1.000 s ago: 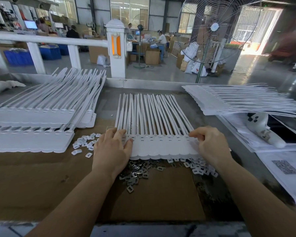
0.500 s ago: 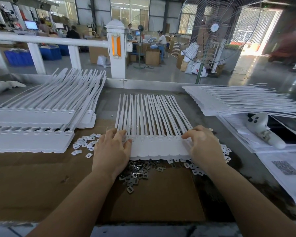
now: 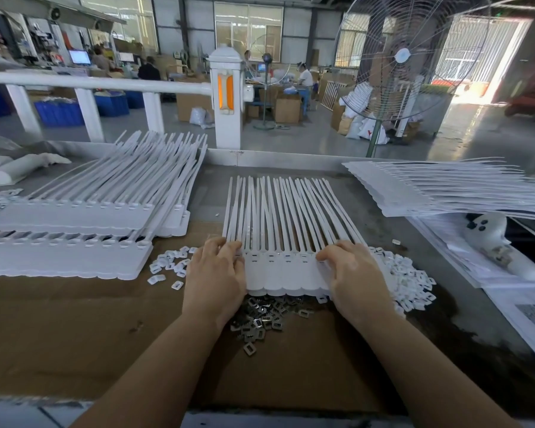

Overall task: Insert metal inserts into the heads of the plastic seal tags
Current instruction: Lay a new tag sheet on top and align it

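Left hand (image 3: pixel 214 274) flat, fingers relaxed and resting on the left end of a row of white plastic seal tags (image 3: pixel 286 273) — right hand (image 3: pixel 354 273) likewise spread on the right end, fingertips at the tag heads, gripping nothing. Between both hands, the tag heads side by side on the brown cardboard-covered tabletop (image 3: pixel 74 335), straps fanned away. Just under the wrists, a heap of metal inserts (image 3: pixel 260 319). Beside the right hand, a pile of small white clips (image 3: pixel 411 285) — more scattered left of the left hand. Farther left, stacked tags (image 3: pixel 74 230).
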`<state>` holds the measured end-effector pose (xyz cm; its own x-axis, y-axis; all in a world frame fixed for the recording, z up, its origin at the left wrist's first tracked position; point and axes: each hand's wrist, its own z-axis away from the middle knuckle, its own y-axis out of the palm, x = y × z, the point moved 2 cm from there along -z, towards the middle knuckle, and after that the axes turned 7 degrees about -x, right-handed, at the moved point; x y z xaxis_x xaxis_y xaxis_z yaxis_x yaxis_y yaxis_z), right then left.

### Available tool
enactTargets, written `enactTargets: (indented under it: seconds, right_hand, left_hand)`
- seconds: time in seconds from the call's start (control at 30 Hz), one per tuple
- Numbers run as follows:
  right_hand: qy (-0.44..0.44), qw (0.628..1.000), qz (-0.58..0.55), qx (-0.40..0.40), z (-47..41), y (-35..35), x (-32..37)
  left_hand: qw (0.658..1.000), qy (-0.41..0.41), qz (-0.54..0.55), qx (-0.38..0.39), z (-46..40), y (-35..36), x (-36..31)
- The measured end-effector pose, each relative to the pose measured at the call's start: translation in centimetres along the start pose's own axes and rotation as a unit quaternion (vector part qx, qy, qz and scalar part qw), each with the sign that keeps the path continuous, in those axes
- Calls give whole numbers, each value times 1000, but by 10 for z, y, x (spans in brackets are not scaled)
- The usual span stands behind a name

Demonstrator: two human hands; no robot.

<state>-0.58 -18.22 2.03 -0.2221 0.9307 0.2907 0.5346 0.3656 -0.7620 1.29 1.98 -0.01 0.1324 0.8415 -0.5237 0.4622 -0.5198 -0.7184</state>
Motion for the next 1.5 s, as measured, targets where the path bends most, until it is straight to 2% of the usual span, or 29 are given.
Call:
enactTargets:
  seconds: [0.17,0.43,0.57,0.73,0.9,1.03,1.5]
  right_hand:
    - [-16,1000,9,-13,5,3,0]
    - [-54,994,17,-91,8,1,6]
    - [-53,994,15,-91,7,1,7]
    - [-44,997,14,-64,9,3,5]
    - [-52,996,19,-77,10,2,4]
    - [-69,994,26,-86,10,4,3]
    - [-62,995,26,-74,8,5,2]
  left_hand:
    - [999,-21,26,-3,-2,-2,1]
    - [995,-71,71,-19,-7,-8,4]
    - [995,-73,66,-36,-17,-17,11]
    - [995,-83,21,-50,-35,-33,28]
    - [992,-102,-45,-59,-54,-46,53]
    - [982,-134,-128,-33,-67,-51,71]
    - [948,-203,-242,40,-90,-54,99]
